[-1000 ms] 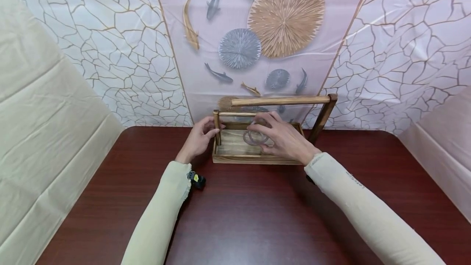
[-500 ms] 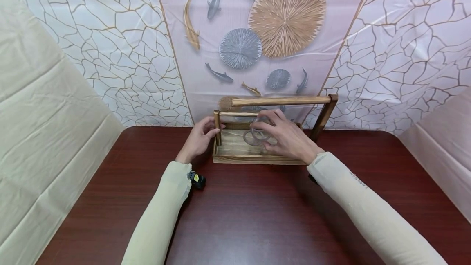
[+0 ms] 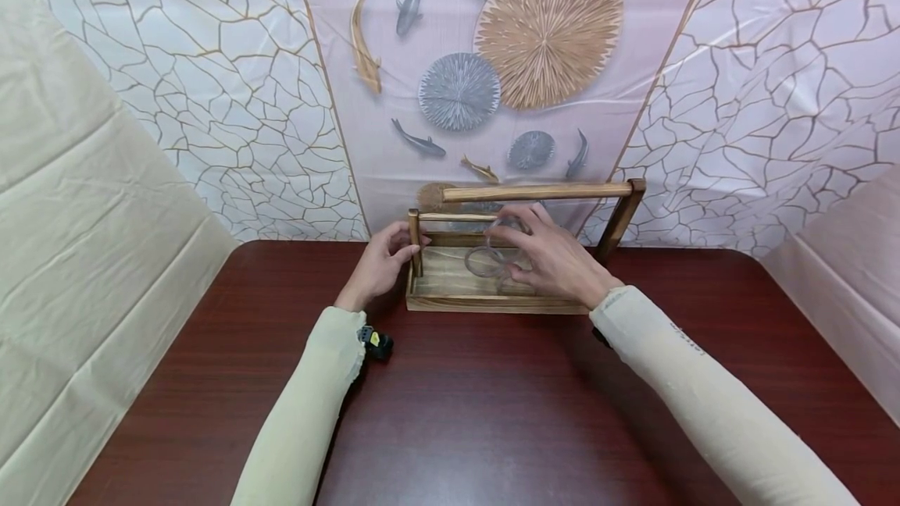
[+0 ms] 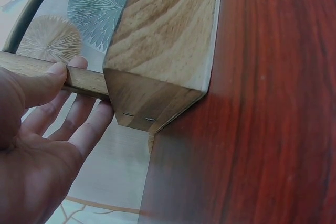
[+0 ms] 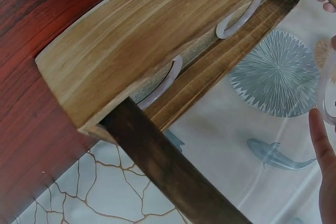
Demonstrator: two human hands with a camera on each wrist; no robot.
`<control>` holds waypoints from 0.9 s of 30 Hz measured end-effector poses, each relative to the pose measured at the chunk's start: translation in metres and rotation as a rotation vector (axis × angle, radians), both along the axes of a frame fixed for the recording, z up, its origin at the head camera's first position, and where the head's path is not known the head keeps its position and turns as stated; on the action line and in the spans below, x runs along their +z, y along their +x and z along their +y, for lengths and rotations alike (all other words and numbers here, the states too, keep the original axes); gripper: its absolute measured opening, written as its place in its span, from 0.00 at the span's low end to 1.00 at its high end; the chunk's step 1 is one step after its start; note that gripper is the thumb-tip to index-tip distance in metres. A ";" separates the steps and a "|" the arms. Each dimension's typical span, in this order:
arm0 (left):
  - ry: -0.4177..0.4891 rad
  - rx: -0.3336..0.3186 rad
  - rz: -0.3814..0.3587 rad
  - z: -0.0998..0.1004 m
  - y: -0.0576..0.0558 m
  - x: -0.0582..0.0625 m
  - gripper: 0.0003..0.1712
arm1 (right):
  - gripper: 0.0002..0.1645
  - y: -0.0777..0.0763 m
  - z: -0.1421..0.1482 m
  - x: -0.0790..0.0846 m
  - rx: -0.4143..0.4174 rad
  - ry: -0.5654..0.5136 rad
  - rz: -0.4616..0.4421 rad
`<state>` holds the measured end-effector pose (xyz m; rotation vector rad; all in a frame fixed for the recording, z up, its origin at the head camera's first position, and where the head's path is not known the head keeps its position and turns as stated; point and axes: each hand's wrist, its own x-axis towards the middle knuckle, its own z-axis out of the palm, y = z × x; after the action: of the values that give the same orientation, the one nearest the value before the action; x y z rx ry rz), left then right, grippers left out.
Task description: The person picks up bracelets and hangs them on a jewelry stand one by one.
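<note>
A wooden tray (image 3: 485,305) with upright posts and a long handle bar (image 3: 537,193) stands at the table's back. My left hand (image 3: 380,262) grips its left post (image 4: 86,81) between thumb and fingers. Over the tray, my right hand (image 3: 558,260) pinches a translucent, pale bangle (image 5: 326,90) held upright, seen at the edge of the right wrist view. A similar bangle (image 5: 242,22) leans inside the tray toward the left end. Another bangle (image 5: 167,85) lies in its right end, which my right hand hides in the head view.
The dark red-brown table (image 3: 450,404) spreads out in front of the tray. Close behind the tray hangs a printed cloth (image 3: 394,170) with fish and round leaves. A pale cloth wall (image 3: 91,256) borders the table's left side.
My right hand has shifted slightly right, moving its bangle away from the one seen in the tray. My left hand and the tray have stayed in place.
</note>
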<state>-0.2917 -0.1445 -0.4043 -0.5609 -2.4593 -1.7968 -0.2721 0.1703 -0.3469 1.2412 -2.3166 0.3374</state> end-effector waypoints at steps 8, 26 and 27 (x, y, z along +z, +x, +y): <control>-0.036 0.015 0.011 0.000 0.001 0.002 0.16 | 0.36 -0.003 -0.001 0.002 -0.013 0.009 -0.022; -0.010 0.004 -0.003 0.000 0.000 0.000 0.17 | 0.37 -0.006 -0.006 0.002 -0.033 0.016 -0.012; -0.009 0.004 -0.004 0.000 0.000 0.000 0.17 | 0.37 -0.006 -0.007 0.002 -0.033 0.016 -0.010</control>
<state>-0.2918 -0.1443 -0.4048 -0.5527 -2.4707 -1.7875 -0.2785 0.1637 -0.3445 1.2101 -2.3499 0.3156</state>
